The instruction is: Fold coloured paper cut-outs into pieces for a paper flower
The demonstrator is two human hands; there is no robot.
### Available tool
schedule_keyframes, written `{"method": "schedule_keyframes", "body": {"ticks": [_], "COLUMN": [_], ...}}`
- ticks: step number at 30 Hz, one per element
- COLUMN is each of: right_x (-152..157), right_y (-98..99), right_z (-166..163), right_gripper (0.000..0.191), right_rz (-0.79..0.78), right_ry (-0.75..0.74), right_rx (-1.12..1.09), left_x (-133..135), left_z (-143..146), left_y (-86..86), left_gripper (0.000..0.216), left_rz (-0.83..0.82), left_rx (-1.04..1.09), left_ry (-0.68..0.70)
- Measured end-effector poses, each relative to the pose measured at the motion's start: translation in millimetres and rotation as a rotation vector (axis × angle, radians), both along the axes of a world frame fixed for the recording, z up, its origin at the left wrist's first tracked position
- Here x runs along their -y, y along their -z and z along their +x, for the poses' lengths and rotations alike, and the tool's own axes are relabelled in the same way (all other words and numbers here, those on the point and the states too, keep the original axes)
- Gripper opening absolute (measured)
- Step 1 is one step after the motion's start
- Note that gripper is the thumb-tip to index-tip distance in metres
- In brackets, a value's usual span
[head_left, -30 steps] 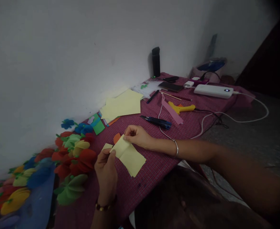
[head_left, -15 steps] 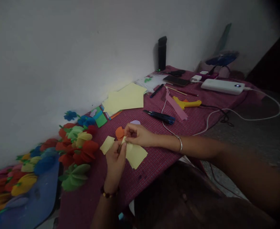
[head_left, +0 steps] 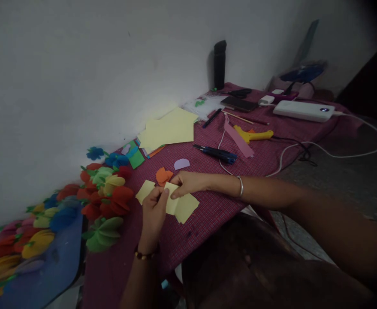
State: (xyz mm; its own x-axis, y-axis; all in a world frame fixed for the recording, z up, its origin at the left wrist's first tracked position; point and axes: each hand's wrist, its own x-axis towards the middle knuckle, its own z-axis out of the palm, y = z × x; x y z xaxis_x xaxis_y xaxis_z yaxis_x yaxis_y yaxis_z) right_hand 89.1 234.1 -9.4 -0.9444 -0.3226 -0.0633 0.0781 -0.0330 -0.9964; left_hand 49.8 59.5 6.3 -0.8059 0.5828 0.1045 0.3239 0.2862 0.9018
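A small piece of pale yellow paper is pinched between both my hands above the table. My left hand grips its left edge with thumb and fingers. From the right, my right hand holds its other side, thumb on the front. Behind and to the right lie more yellow paper pieces, partly covered by the held one. Another yellow paper square rests just left of my hands. Orange paper cutouts and a lilac half-round cutout lie beyond my fingers.
Colourful paper flowers crowd the left side, some on a blue board. Large yellow sheets lie by the wall. A box cutter, a yellow glue gun, a pink strip, a power bank and cables are at right.
The held yellow paper now shows its flat face, with my right hand slightly lower and its thumb across the paper. The view has shifted a little.
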Motion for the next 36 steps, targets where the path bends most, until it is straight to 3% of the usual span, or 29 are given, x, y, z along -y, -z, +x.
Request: {"method": "schedule_keyframes", "body": {"ticks": [6,12,17,24,28,36], "right_x": [-6,-13,3,22,20,21], "right_y": [-0.1,-4.6,-3.1,16.0,20.1,1.0], "right_z": [-10,-10,-7,-11,-15,-7], "right_gripper": [0.031,0.032,0.048,0.044,0.037,0.029], "right_rz": [0.01,-0.143,-0.161,-0.032,0.0,0.092], "right_ry": [0.148,0.334,0.14,0.161,0.109,0.162], "right_rx": [-0.009,-0.041,0.109,-0.007,-0.035,-0.125], "left_x": [6,3,-9,-19,-17,-14], "left_z": [-9,-7,-1,3,-1,2], "left_y": [2.7,-5.3,3.3,20.7,19.3,6.0], "left_gripper": [0.027,0.023,0.024,0.022,0.025,0.023], "left_rz": [0.117,0.314,0.462,0.51,0.54,0.52], "left_rx": [0.083,0.227,0.212,0.149,0.2,0.124], "left_ry": [-0.12,-0.287,-0.299,-0.235,-0.285,-0.432]}}
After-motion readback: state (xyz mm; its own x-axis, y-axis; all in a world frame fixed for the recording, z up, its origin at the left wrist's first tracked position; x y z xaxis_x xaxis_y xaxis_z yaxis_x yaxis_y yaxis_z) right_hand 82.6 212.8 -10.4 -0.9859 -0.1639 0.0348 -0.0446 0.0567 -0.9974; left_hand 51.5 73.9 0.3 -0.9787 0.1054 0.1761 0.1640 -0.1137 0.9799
